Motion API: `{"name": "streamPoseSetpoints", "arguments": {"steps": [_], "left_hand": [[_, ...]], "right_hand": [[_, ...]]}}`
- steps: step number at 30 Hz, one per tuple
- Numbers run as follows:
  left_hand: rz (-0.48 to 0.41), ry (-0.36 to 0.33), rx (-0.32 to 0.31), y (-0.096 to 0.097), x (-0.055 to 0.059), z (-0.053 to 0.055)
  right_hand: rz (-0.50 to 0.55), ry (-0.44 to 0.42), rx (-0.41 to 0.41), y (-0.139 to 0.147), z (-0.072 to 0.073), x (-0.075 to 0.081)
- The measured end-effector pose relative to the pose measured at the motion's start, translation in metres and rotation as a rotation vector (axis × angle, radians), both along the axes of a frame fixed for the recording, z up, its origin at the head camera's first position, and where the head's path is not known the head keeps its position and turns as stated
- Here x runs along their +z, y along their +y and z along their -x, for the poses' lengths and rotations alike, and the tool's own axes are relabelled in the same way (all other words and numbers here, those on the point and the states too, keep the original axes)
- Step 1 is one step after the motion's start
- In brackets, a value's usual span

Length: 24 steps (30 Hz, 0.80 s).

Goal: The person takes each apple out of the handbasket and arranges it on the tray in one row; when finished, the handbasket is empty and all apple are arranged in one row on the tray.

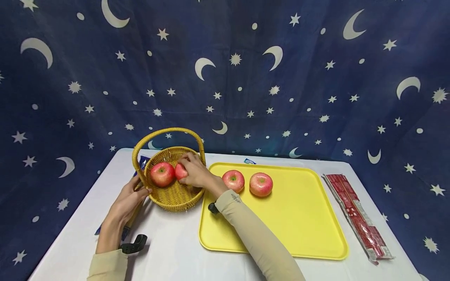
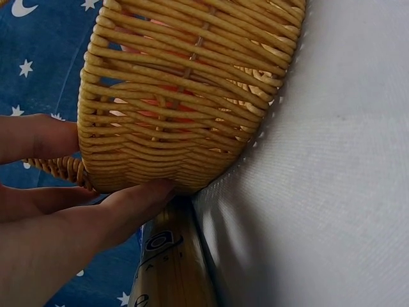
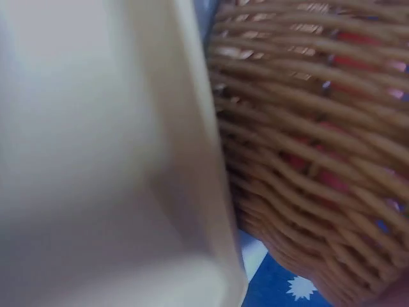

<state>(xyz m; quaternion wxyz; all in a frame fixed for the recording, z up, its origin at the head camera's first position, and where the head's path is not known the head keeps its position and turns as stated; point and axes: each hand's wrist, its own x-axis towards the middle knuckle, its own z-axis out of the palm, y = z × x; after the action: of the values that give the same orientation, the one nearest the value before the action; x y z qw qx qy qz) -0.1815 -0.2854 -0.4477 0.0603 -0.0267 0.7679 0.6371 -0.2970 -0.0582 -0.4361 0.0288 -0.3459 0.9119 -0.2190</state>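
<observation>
A yellow wicker basket (image 1: pixel 175 199) with a tall arched handle stands on the left of the table. My left hand (image 1: pixel 123 201) grips its near left rim; in the left wrist view its fingers lie against the basket's woven side (image 2: pixel 185 128). One red apple (image 1: pixel 162 174) lies inside the basket. Beside it, my right hand (image 1: pixel 194 171) holds a second apple (image 1: pixel 181 171) inside the basket, fingers curled over its top and right. Two more apples, one left (image 1: pixel 233 180) and one right (image 1: pixel 261 184), sit on the yellow tray (image 1: pixel 295 222), partly beside the right forearm.
A long pack with a blue wrapper (image 2: pixel 176 262) lies under the left hand, partly hidden by the basket. To the tray's right is a long red packet (image 1: pixel 362 218). A small blue wrapper (image 1: pixel 249 161) shows behind the tray. A star-patterned cloth (image 1: pixel 232 89) hangs behind the table.
</observation>
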Motion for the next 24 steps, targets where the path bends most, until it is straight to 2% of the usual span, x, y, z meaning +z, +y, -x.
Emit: {"name": "streamPoseSetpoints", "arguments": {"steps": [5, 8, 11, 16, 24], "left_hand": [[0.008, -0.011, -0.013, 0.0, 0.002, -0.001], [-0.011, -0.006, -0.011, 0.001, 0.001, 0.0], [-0.022, -0.008, -0.016, 0.001, -0.001, 0.0], [-0.02, -0.018, -0.019, -0.002, -0.003, -0.002], [0.0, -0.008, -0.023, -0.001, 0.001, -0.002]], "right_hand": [[-0.042, -0.071, -0.002, 0.007, -0.009, 0.005], [-0.067, -0.028, -0.012, 0.01, -0.014, 0.004], [-0.044, 0.034, -0.037, 0.012, -0.02, 0.0], [0.102, 0.067, -0.072, 0.018, -0.03, -0.007], [0.447, -0.058, -0.124, 0.048, -0.048, 0.003]]}}
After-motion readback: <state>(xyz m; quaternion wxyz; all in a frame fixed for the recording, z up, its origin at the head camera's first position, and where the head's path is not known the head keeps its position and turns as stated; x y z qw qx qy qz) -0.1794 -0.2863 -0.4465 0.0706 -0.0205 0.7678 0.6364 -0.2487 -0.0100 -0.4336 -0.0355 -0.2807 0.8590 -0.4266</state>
